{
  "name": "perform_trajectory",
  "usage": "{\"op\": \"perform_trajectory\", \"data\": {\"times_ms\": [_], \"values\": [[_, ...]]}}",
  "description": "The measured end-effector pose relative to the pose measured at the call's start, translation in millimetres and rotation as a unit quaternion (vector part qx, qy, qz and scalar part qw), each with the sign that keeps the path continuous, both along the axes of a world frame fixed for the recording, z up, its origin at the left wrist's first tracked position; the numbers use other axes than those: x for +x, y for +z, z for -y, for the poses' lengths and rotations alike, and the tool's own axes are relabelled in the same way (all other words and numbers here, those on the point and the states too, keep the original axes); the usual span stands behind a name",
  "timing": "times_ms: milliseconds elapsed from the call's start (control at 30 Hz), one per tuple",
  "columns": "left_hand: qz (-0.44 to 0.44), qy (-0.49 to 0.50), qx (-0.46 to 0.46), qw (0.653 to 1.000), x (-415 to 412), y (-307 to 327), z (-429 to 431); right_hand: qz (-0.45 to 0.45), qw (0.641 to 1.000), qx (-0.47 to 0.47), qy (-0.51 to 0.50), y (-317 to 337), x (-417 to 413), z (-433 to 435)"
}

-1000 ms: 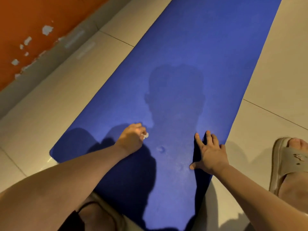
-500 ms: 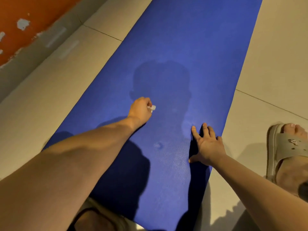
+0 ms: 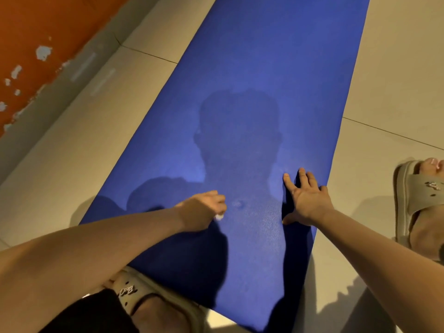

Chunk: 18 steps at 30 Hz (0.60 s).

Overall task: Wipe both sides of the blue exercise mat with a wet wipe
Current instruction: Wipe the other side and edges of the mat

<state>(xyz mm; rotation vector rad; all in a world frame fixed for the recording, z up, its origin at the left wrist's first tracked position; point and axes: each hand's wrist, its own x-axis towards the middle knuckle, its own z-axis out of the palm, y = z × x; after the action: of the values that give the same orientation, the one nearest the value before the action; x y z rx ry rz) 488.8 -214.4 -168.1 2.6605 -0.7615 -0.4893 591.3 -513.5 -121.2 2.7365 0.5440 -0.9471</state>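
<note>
The blue exercise mat [image 3: 259,75] lies flat on the tiled floor and runs away from me. My left hand [image 3: 204,211] is curled round a small white wet wipe [image 3: 219,217], pressed onto the mat near its left-middle. Only a corner of the wipe shows under my fingers. My right hand [image 3: 304,200] lies flat with straight fingers on the mat beside its right edge. A small dimple [image 3: 238,204] marks the mat between my hands.
My right foot in a beige slipper [image 3: 415,203] stands on the tiles to the right of the mat. My left slipper [image 3: 134,292] is at the mat's near edge. An orange wall with peeling paint [image 3: 36,44] and a grey skirting run along the left.
My left hand, with the wipe, has pulled back towards me along the mat after reaching farther away. My right hand has stayed flat near the right edge.
</note>
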Motion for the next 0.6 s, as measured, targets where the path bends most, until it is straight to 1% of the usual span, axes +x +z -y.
{"op": "perform_trajectory", "data": {"times_ms": [67,133,233,267,300,367,433,467,533,567,600], "values": [[0.002,0.091,-0.018,0.996,35,-1,-1,0.0,1.0,0.003,0.005,-2,1,2],[0.004,0.207,-0.024,0.978,76,4,2,0.003,1.0,0.009,0.007,-3,0,4],[-0.011,0.386,-0.048,0.921,114,6,15,0.007,1.0,0.015,0.009,-6,0,7],[-0.021,0.411,-0.053,0.91,116,6,21,0.008,1.0,0.015,0.01,-6,0,7],[-0.031,0.404,-0.055,0.912,112,6,28,0.008,1.0,0.015,0.01,-6,1,7],[-0.046,0.327,-0.04,0.943,86,3,39,0.006,1.0,0.014,0.009,-4,1,6],[-0.084,0.191,-0.018,0.978,43,6,40,0.008,1.0,0.014,0.003,-2,0,4],[-0.105,0.11,-0.006,0.988,20,6,36,0.007,1.0,0.014,0.002,-1,1,4],[-0.114,-0.041,0.026,0.992,-11,10,29,-0.001,1.0,0.012,0.003,1,1,3],[-0.108,-0.09,0.041,0.989,-15,12,26,0.0,1.0,0.013,0.003,1,1,3],[-0.096,-0.108,0.047,0.988,-10,15,24,0.003,1.0,0.016,0.004,0,1,3]]}}
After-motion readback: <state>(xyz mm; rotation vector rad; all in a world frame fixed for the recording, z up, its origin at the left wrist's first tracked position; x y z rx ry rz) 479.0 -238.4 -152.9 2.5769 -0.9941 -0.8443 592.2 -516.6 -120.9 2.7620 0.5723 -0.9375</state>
